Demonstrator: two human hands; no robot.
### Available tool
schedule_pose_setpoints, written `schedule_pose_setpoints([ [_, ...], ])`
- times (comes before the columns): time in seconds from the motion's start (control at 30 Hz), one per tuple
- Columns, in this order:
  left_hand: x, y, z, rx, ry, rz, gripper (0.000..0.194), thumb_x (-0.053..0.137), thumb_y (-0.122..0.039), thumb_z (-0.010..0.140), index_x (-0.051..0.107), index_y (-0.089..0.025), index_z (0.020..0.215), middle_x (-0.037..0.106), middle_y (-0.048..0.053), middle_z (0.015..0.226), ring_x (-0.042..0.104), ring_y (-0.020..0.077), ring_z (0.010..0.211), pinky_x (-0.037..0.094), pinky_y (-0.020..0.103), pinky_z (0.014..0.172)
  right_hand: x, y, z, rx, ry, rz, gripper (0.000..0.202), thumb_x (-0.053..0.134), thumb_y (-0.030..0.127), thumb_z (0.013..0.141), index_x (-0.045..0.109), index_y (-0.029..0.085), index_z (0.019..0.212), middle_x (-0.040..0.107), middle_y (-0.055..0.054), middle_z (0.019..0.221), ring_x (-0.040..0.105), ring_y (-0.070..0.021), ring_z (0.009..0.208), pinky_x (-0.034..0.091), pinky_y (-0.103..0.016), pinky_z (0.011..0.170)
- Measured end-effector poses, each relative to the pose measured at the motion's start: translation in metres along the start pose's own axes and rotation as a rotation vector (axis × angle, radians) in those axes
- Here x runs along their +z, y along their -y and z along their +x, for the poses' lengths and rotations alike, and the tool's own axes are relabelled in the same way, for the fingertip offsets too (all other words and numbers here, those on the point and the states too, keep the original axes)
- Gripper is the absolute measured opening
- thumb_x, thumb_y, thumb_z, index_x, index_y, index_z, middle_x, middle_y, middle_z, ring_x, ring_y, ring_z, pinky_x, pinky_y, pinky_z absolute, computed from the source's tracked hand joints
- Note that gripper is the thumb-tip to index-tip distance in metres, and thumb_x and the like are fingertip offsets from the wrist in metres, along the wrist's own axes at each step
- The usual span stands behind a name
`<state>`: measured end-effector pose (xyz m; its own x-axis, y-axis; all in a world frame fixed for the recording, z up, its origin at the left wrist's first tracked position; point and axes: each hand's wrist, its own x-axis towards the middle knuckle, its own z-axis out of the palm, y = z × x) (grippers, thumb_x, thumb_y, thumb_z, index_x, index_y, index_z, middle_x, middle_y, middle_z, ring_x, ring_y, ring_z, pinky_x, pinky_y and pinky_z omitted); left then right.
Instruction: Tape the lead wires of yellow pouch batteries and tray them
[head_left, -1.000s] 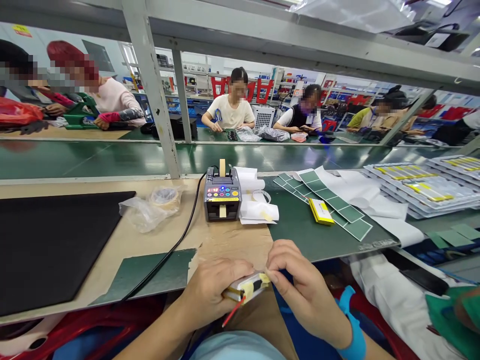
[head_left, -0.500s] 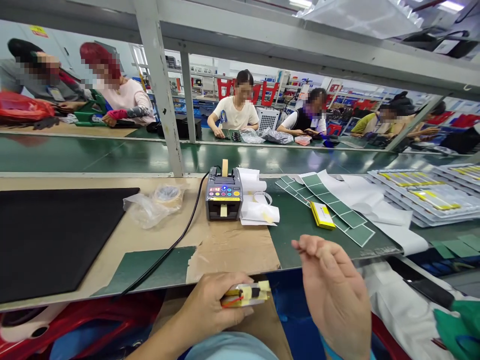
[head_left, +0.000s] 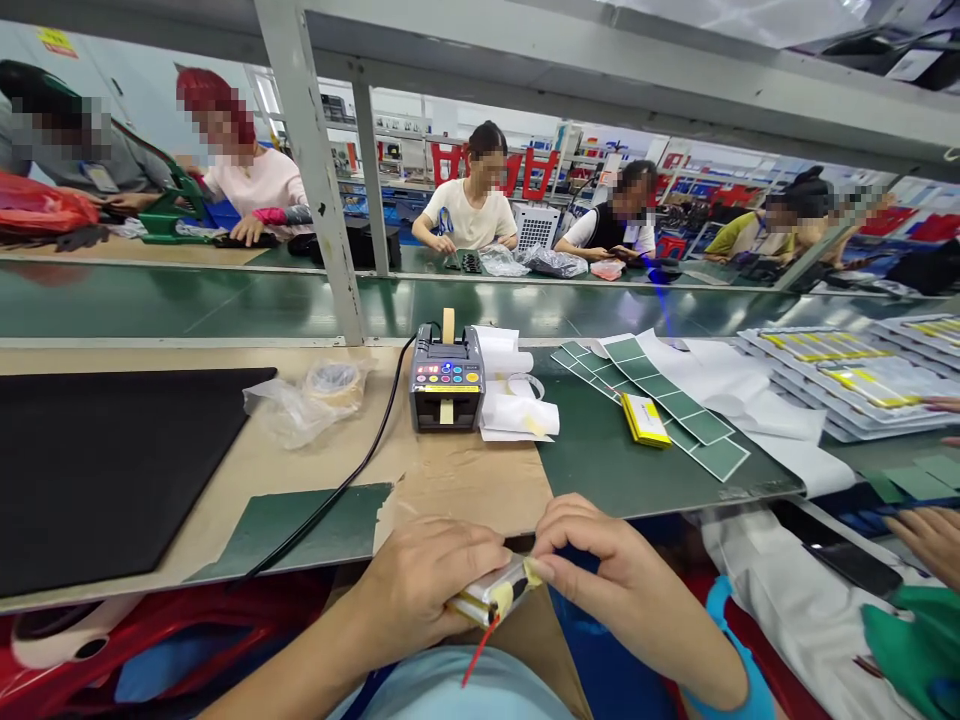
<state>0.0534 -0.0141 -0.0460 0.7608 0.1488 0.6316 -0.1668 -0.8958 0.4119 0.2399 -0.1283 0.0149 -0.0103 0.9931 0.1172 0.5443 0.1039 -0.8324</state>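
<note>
My left hand (head_left: 442, 570) is wrapped round a silver battery pack (head_left: 491, 590) above my lap. A red wire (head_left: 480, 650) hangs from its near end, and pale yellow tape (head_left: 504, 598) and a black strip cover part of that end. My right hand (head_left: 592, 560) pinches the end of a yellow tape piece (head_left: 533, 572) at the pack's right corner. Beyond my hands, on the bench, stands a tape dispenser (head_left: 448, 385) with a short tape end sticking out of its front. A yellow-wrapped battery (head_left: 645, 419) lies to the right on green label sheets (head_left: 675, 400).
Trays (head_left: 817, 380) of yellow-edged batteries are stacked at the right. A black cable (head_left: 352, 485) crosses the bench beside a bagged tape roll (head_left: 334, 380) and a black mat (head_left: 112, 470). Another person's hand (head_left: 930, 535) shows at the right edge. Co-workers sit across the bench.
My right hand has moved left and down from above the bench edge to pinch the tape on the battery pack. The pack has turned, and its red wire now hangs toward me.
</note>
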Motion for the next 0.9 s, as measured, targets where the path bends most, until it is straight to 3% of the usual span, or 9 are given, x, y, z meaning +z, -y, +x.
schedule_pose_setpoints([
  [0.13,-0.002,-0.002,0.002,-0.032,0.003,-0.039,0.029,0.06,-0.024,0.085,0.052,-0.02,0.112,0.071,0.008,0.098,0.068,0.0186,0.089,0.051,0.025,0.079,0.005,-0.002,-0.002,-0.138,-0.054,0.0,0.017,0.049,0.02,0.09,0.054,0.018,0.074,0.054,-0.003,0.072,0.049,-0.0169,0.077,0.042,-0.032,0.069],
  [0.23,-0.004,-0.005,0.003,-0.113,0.01,-0.153,0.028,0.062,-0.027,0.083,0.054,-0.021,0.11,0.072,0.006,0.095,0.069,0.0172,0.083,0.05,0.022,0.075,0.015,-0.006,-0.005,-0.302,-0.163,0.035,0.012,0.046,0.013,0.088,0.051,0.019,0.078,0.052,-0.003,0.075,0.047,-0.0165,0.078,0.042,-0.036,0.075],
  [0.33,-0.003,-0.008,0.001,-0.178,0.005,-0.274,0.033,0.065,-0.025,0.079,0.054,-0.022,0.11,0.071,0.005,0.096,0.068,0.0165,0.081,0.05,0.021,0.074,0.025,-0.007,-0.009,-0.376,-0.27,0.073,0.012,0.045,0.009,0.086,0.051,0.019,0.082,0.051,-0.002,0.077,0.047,-0.0167,0.079,0.04,-0.039,0.08],
  [0.53,-0.005,-0.015,-0.001,-0.197,0.027,-0.39,0.033,0.068,-0.023,0.077,0.056,-0.02,0.108,0.071,0.007,0.095,0.067,0.0185,0.082,0.05,0.022,0.075,0.034,-0.002,-0.017,-0.372,-0.339,0.152,0.013,0.046,0.009,0.085,0.051,0.02,0.082,0.05,-0.002,0.076,0.047,-0.0177,0.08,0.038,-0.042,0.083],
  [0.77,-0.008,-0.018,-0.005,-0.299,0.057,-0.368,0.03,0.068,-0.025,0.075,0.06,-0.02,0.104,0.071,0.005,0.09,0.066,0.0165,0.075,0.048,0.02,0.071,0.04,0.003,-0.019,-0.246,-0.405,0.272,0.014,0.045,0.014,0.09,0.049,0.02,0.078,0.05,-0.003,0.078,0.05,-0.0191,0.087,0.042,-0.036,0.078],
  [0.9,-0.009,-0.017,-0.009,-0.396,0.091,-0.387,0.029,0.069,-0.028,0.074,0.062,-0.02,0.101,0.069,0.002,0.085,0.062,0.0147,0.071,0.045,0.019,0.069,0.034,0.004,-0.015,-0.221,-0.309,0.266,0.014,0.045,0.016,0.091,0.052,0.019,0.079,0.051,-0.003,0.077,0.051,-0.0176,0.082,0.044,-0.036,0.078],
])
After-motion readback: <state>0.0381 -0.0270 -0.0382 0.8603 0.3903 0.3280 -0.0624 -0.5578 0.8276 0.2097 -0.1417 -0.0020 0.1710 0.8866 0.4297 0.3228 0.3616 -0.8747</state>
